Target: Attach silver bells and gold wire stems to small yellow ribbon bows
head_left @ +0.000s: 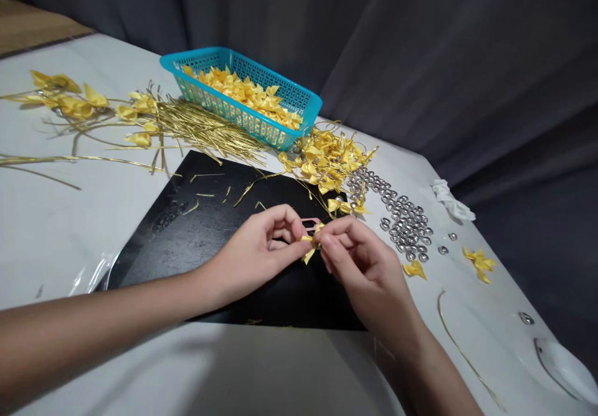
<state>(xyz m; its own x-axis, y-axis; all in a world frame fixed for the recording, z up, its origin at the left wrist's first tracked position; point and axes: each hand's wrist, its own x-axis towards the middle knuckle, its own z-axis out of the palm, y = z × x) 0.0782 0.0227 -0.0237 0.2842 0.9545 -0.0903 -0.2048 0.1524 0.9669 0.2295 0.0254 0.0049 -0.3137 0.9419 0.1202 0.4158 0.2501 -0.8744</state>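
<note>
Above a black board (159, 254), my two hands meet at a small yellow ribbon bow (308, 255). My left hand (266, 241) pinches the bow's left side between thumb and fingers. The fingertips of my right hand (359, 254) are closed on its right side. What lies at the bow's centre is partly hidden by the fingertips. Just behind the fingers shows a pink looped piece (309, 223), perhaps a scissors handle. Short gold cord scraps (203, 195) lie scattered on the board.
A blue basket (205, 97) of yellow bows stands at the back. Beside it lie a bundle of gold cords (205, 126) and a heap of corded bows (327, 157). Silvery rings (408, 226) spread on the right, near a loose bow (415, 269) and a single cord (455, 341).
</note>
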